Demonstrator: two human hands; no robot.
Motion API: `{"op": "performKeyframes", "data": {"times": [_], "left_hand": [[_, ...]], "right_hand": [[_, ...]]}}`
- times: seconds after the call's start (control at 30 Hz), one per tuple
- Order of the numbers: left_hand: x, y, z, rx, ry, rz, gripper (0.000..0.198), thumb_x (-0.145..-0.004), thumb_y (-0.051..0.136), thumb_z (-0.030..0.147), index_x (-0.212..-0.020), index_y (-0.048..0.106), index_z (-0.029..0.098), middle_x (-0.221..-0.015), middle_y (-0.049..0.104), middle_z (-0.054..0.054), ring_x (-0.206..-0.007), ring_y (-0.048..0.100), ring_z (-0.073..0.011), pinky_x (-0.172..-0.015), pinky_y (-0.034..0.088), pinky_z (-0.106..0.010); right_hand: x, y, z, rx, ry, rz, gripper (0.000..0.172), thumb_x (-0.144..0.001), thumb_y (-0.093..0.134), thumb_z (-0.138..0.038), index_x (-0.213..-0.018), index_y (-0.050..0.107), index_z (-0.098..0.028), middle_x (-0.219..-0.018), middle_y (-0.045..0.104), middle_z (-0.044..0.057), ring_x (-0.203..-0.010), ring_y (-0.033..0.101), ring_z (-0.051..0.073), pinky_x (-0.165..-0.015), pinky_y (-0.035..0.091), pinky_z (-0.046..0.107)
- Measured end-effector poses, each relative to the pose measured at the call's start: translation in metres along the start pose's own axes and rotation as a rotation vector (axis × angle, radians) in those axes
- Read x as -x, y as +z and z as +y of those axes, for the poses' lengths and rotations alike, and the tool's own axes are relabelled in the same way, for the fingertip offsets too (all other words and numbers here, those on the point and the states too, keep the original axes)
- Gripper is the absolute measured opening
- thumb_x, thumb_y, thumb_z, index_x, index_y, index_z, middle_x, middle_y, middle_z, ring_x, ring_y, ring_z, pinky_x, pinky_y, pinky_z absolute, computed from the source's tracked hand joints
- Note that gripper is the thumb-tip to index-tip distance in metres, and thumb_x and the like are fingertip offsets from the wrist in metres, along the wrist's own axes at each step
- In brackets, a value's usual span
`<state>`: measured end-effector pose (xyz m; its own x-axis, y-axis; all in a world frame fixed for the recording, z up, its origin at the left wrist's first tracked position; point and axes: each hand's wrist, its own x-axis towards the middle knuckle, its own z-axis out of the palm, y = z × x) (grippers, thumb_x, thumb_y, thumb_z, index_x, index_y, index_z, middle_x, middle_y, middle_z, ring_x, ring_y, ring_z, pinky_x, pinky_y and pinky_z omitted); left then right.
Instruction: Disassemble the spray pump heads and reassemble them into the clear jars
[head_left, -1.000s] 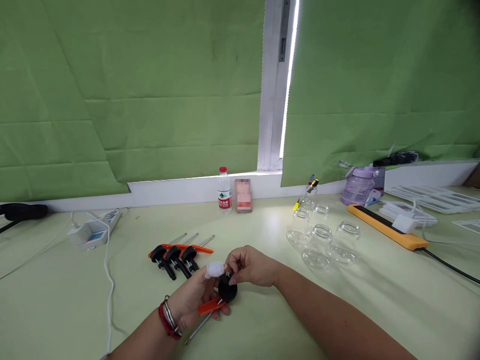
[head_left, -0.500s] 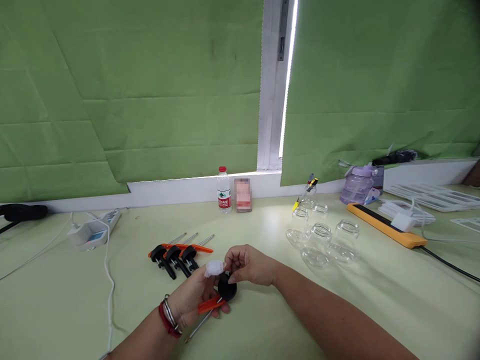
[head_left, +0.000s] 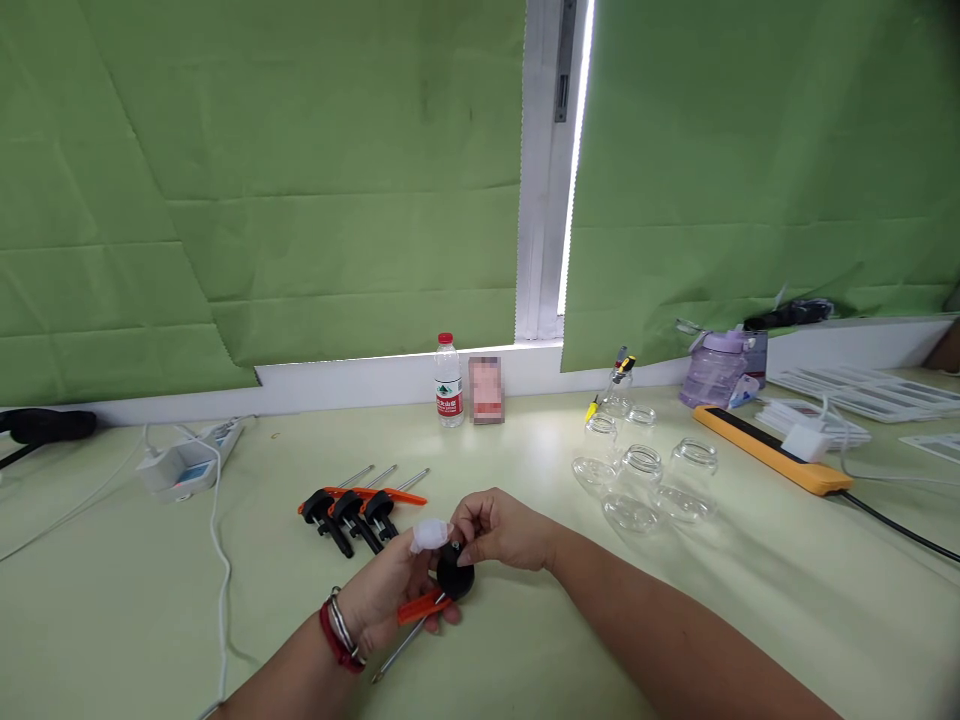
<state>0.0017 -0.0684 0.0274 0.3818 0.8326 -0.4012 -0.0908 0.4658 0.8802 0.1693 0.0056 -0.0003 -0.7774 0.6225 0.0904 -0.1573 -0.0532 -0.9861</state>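
My left hand (head_left: 397, 590), with a white wrap on one finger and bands at the wrist, is closed around a black round-capped piece (head_left: 456, 577). This piece has an orange arm (head_left: 423, 606) and a thin metal rod (head_left: 401, 648) slanting down to the left. Fingers pinched, my right hand (head_left: 499, 528) is at the top of the black cap, by a small metal bit; what lies between its fingertips is hidden. Three similar black pieces (head_left: 349, 512) with orange arms and metal rods lie side by side beyond my left hand.
Several clear glass jars (head_left: 642, 465) stand right of my hands, one holding yellow-handled tools. Behind are a water bottle (head_left: 448, 385) and a small pinkish box (head_left: 487, 390). An orange power strip (head_left: 765, 450) lies right; a white one (head_left: 187, 470) with a cable lies left.
Both hands stay in almost the same place around the black piece. Only slight finger movement shows at its top.
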Motion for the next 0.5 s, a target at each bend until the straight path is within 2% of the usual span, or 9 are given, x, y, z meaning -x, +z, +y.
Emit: {"op": "performKeyframes", "data": {"times": [0.3,0.4,0.5], "left_hand": [[-0.0015,-0.0008,0.0004,0.008,-0.005,-0.018,0.041,-0.069,0.049,0.052,-0.081,0.056,0.014,-0.074,0.059,-0.006,-0.054,0.062,-0.0205,-0.042,0.036,-0.023],[-0.0026,-0.0018,-0.0001,0.017,0.002,-0.026,0.04,-0.07,0.049,0.051,-0.083,0.056,0.014,-0.074,0.059,-0.006,-0.053,0.062,-0.0199,-0.041,0.036,-0.023],[-0.0028,-0.0023,-0.0006,0.018,-0.001,-0.026,0.041,-0.07,0.049,0.052,-0.083,0.055,0.014,-0.074,0.059,-0.006,-0.053,0.062,-0.0198,-0.041,0.036,-0.023]], "right_hand": [[0.0007,0.0025,-0.002,0.006,0.009,0.002,0.035,-0.047,0.084,-0.022,-0.069,0.058,-0.013,-0.072,0.06,-0.002,-0.066,0.054,0.009,-0.063,0.045,0.024],[0.0002,0.0022,-0.0013,-0.008,0.002,0.005,0.035,-0.047,0.084,-0.023,-0.065,0.056,-0.013,-0.072,0.06,-0.001,-0.068,0.055,0.01,-0.063,0.045,0.024],[-0.0011,0.0009,0.0,-0.002,0.009,0.006,0.035,-0.047,0.084,-0.022,-0.069,0.058,-0.013,-0.073,0.06,-0.001,-0.067,0.055,0.009,-0.063,0.045,0.024]]}}
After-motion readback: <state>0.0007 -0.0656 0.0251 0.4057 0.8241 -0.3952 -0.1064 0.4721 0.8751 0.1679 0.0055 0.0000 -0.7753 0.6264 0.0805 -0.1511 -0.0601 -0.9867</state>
